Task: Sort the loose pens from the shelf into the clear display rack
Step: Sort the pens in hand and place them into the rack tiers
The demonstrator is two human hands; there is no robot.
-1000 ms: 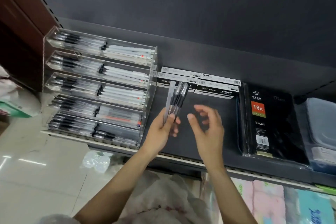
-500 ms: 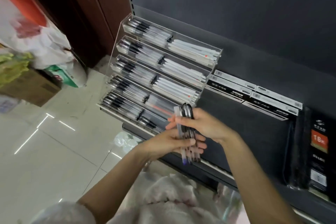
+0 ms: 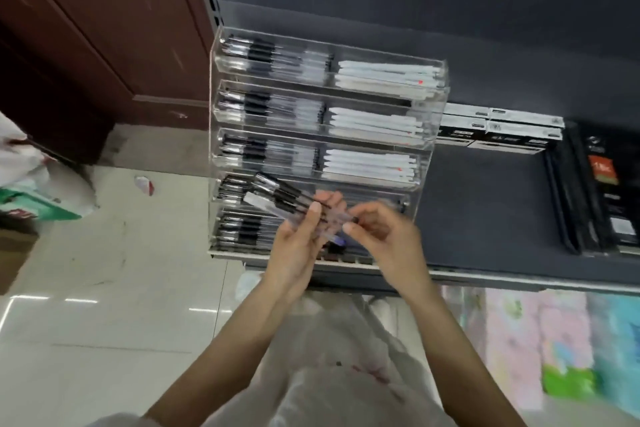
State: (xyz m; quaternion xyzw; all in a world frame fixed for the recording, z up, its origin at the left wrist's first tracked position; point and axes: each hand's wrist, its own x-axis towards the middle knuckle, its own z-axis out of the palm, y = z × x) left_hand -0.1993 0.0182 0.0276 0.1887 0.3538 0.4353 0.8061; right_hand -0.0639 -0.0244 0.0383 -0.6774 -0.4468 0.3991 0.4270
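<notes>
A clear tiered display rack (image 3: 429,135) stands on the dark shelf, its rows filled with black-capped pens on the left and white pens on the right. My left hand (image 3: 298,246) grips a bundle of loose pens (image 3: 277,196), which point up and left across the rack's lower rows. My right hand (image 3: 384,236) is just to the right, its thumb and fingertips pinching the near end of one pen in the bundle. The rack's two lowest rows are partly hidden behind my hands.
Flat pen boxes (image 3: 498,130) lie on the shelf (image 3: 485,211) to the right of the rack, and black diary books (image 3: 606,191) stand further right. A brown cabinet (image 3: 104,28) and bags (image 3: 31,184) sit to the left on the tiled floor.
The view swung so the rack is now straight ahead. The bundle tilted from upright to pointing up-left over the lower rows. My right hand slid from around the bundle to its near end.
</notes>
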